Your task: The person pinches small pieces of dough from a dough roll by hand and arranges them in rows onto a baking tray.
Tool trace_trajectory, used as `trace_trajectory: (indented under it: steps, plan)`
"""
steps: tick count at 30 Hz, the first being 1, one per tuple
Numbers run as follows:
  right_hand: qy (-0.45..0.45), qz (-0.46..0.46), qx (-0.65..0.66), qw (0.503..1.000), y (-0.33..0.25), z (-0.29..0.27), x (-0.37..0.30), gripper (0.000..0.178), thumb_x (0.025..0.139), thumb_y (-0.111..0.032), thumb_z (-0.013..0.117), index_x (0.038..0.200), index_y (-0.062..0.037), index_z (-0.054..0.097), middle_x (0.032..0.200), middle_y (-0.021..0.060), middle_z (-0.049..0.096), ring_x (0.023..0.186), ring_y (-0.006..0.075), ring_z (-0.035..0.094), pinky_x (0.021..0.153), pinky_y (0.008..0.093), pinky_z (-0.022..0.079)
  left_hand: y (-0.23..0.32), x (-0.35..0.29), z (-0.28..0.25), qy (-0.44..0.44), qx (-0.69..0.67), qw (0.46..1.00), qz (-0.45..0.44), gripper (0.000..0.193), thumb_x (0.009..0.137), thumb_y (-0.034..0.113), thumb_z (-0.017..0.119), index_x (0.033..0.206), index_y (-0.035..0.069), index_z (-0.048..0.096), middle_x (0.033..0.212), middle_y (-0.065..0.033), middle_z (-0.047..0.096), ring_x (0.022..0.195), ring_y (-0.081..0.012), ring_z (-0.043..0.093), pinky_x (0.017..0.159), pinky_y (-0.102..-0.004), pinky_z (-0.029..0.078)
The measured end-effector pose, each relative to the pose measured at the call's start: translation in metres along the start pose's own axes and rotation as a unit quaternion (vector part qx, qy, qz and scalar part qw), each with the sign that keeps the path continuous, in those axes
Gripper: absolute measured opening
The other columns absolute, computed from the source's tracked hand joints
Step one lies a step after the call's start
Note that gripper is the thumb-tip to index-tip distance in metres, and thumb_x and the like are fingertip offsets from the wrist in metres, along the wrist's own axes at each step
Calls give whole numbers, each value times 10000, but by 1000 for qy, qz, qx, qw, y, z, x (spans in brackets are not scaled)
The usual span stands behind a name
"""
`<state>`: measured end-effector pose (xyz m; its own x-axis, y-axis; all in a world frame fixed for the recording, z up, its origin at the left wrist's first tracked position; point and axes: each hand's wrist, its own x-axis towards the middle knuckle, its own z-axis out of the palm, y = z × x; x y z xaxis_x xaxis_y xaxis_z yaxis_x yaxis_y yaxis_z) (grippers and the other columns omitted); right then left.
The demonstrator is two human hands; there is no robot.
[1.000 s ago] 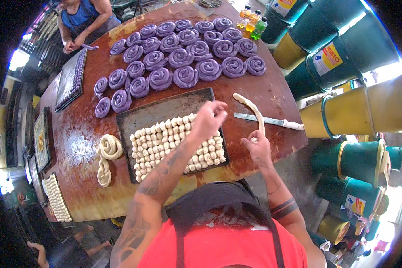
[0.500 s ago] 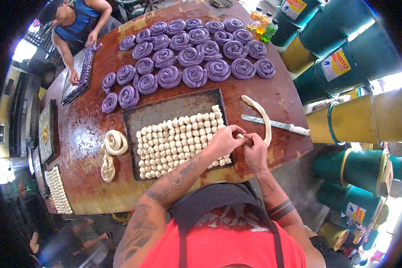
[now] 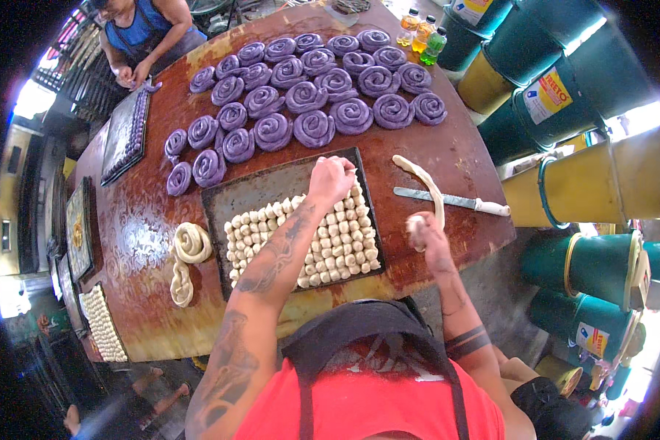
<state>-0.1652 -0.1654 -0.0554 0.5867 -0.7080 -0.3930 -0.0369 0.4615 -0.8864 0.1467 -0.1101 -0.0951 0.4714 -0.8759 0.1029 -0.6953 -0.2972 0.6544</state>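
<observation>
My left hand [image 3: 333,178] reaches over the far right corner of a dark metal baking tray [image 3: 242,183]. Its fingers are pinched together at a small pale dough ball, mostly hidden by them. Rows of cream dough balls [image 3: 337,246] cover the near part of the tray. To the right of the tray, my right hand [image 3: 430,240] is closed around the near end of a pale dough rope [image 3: 416,171], a little blurred. A bread knife [image 3: 455,200] with a white handle lies across the table, under the rope.
Purple dough coils [image 3: 313,128] fill the table's far half. A cream dough coil [image 3: 192,243] sits left of the tray. Bottles [image 3: 433,46] stand at the far right. Across the table, a person [image 3: 143,37] works beside another tray [image 3: 125,136]. Green drums [image 3: 579,275] line the right side.
My hands have parted: the left moved away and left over the tray's far corner, the right came nearer to me beside the rope. The other person's hands have come together.
</observation>
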Motion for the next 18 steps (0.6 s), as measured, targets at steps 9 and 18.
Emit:
trace_trajectory:
  steps: [9, 18]
  plan:
    - [123, -49, -399, 908, -5, 5, -1, 186, 902, -178, 742, 830, -33, 649, 714, 78, 669, 658, 200, 641, 626, 400, 514, 134, -55, -6, -109, -297, 946, 73, 285, 917, 183, 752, 1176, 64, 758, 991, -132, 686, 921, -275, 689, 821, -381, 555]
    - [115, -150, -334, 923, -27, 45, -20, 238, 856, -67, 713, 1083, 4, 698, 1040, 190, 740, 1000, 281, 716, 890, 384, 551, 127, -84, 2, -128, -284, 947, -76, 230, 876, 137, 755, 1053, -9, 740, 939, -146, 757, 867, -221, 718, 794, -356, 573]
